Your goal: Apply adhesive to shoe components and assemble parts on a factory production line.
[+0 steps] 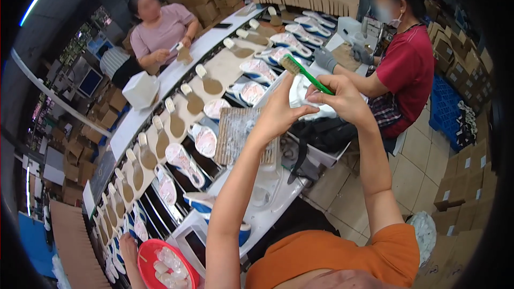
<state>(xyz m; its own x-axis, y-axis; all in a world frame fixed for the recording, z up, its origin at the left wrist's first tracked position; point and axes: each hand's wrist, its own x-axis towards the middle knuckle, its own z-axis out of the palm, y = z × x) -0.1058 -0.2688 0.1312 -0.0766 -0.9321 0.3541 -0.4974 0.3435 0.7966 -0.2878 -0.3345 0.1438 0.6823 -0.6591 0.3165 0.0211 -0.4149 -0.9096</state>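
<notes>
My right hand (342, 96) is closed round the handle of a green brush (316, 82), pinching it between thumb and fingers. Its tan bristles point up and left. My left hand (281, 109) is raised beside the bristle end, thumb spread from the fingers; whether a fingertip touches the bristles is hard to tell. Below that hand lies a worn corrugated cardboard sheet (227, 139) with whitish smears. Behind my hands, a white cloth or paper bundle (308, 96) sits near a dark cloth (326, 134).
Shoes with white and blue soles (184, 165) and tan insoles (194, 104) line a conveyor. A red basin (143, 257) stands lower left, a co-worker's hand (128, 247) beside it. Two co-workers sit across and to the right. Cartons (466, 182) are stacked at right.
</notes>
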